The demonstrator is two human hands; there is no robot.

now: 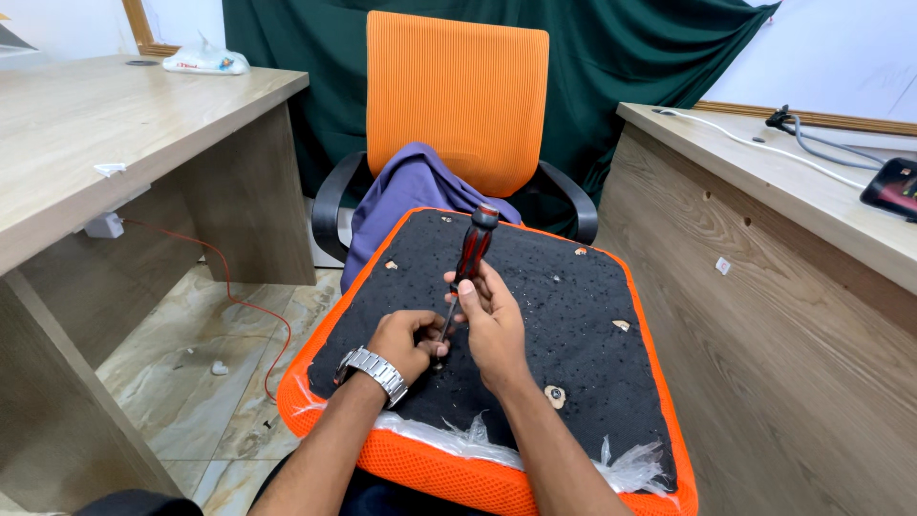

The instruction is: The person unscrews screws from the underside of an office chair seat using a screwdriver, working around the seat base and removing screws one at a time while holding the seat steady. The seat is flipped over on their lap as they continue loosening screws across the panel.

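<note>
An upturned orange chair seat (573,306) lies across my lap, its black underside facing up and torn clear plastic along its near edge. My right hand (492,320) grips a screwdriver (472,250) with a red and black handle, held nearly upright with its tip down on the black underside. My left hand (409,339), with a metal watch on the wrist, pinches the shaft near the tip. A round metal fitting (555,394) sits in the underside just right of my right forearm.
An orange-backed office chair (457,96) with a purple cloth (415,196) on it stands straight ahead before a green curtain. Wooden desks flank me left (105,143) and right (764,239). A red cable (250,296) trails over the tiled floor at left.
</note>
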